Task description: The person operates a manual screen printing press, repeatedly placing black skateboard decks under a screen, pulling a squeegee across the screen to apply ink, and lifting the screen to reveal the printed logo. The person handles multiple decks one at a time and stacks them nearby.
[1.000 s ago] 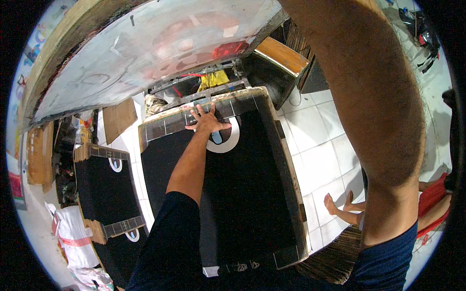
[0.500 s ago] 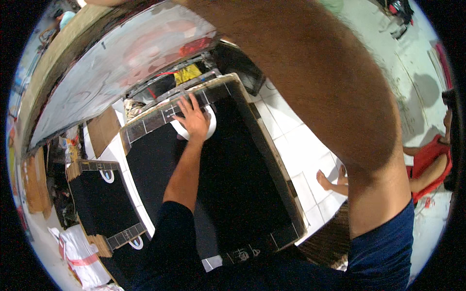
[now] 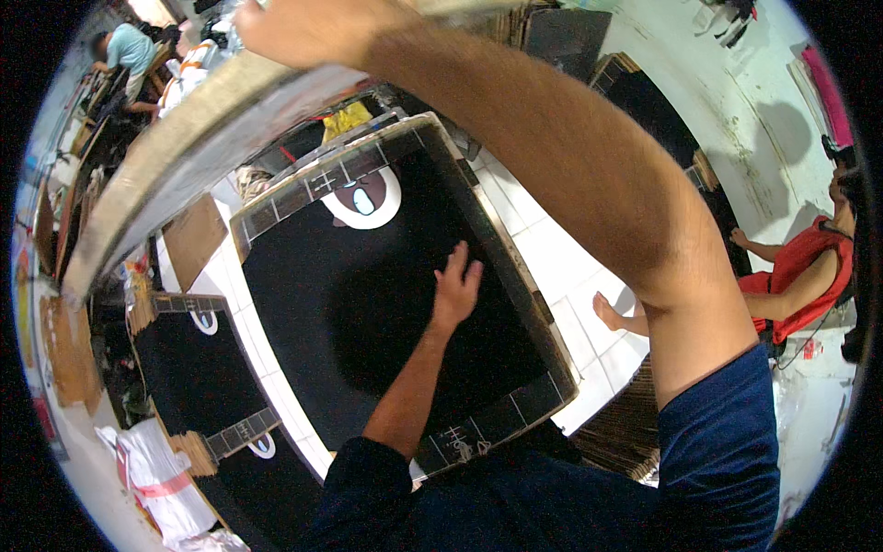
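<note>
Across the view, my right arm reaches up to a wooden-rimmed printing screen (image 3: 198, 120), which stands tilted up at the far left. My right hand (image 3: 280, 32) is closed on its upper rim; its fingertips are partly hidden. Below lies a framed board (image 3: 497, 419) covered with black cloth (image 3: 303, 304). A white, brown and pale blue eye print (image 3: 372, 207) shows at the cloth's far end. Over the right part of the cloth is my left hand (image 3: 457, 293), fingers stretched and holding nothing. I cannot tell whether it touches the cloth.
Another black-covered board (image 3: 198, 373) with eye prints lies at left, beside a white sack (image 3: 161, 497). A yellow cloth (image 3: 346, 121) sits beyond the main board. Stacked brown sheets (image 3: 616, 423) stand at lower right. A person in red (image 3: 805, 276) is at right, another in light blue (image 3: 131, 51) far left.
My left hand has left the eye print and moved right and nearer to me, uncovering the print. The screen now shows more edge-on, with my right hand in view on its rim.
</note>
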Action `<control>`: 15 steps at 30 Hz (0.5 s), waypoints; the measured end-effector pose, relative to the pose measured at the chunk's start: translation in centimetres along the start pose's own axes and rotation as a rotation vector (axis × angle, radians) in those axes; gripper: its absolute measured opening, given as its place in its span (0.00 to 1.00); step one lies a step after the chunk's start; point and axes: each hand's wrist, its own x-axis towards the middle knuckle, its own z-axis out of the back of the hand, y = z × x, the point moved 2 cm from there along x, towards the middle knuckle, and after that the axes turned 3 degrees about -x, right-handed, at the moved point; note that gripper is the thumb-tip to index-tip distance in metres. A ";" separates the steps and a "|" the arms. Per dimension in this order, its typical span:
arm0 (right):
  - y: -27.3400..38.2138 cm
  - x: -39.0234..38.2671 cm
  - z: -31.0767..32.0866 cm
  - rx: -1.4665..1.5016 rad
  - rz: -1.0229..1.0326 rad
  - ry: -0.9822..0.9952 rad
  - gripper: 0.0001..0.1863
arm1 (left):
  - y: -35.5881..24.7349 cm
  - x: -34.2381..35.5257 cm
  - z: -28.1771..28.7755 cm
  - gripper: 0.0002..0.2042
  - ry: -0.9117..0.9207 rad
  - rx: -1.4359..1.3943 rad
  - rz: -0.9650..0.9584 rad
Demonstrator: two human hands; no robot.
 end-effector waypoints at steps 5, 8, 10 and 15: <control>0.3 -6.9 -6.3 0.061 -0.060 -0.317 0.22 | -7.0 -6.9 17.3 0.28 -0.729 -0.518 -0.211; 0.2 -14.2 -10.8 -0.062 0.105 -0.493 0.20 | -11.0 -13.7 22.0 0.33 -0.898 -0.972 -0.218; -0.1 -20.2 -14.1 0.006 0.097 -0.348 0.23 | -10.9 -16.6 22.1 0.35 -0.691 -1.205 -0.237; -4.3 -27.8 -24.4 0.253 -0.073 0.051 0.28 | 2.3 -18.5 15.9 0.36 -0.963 -1.234 0.647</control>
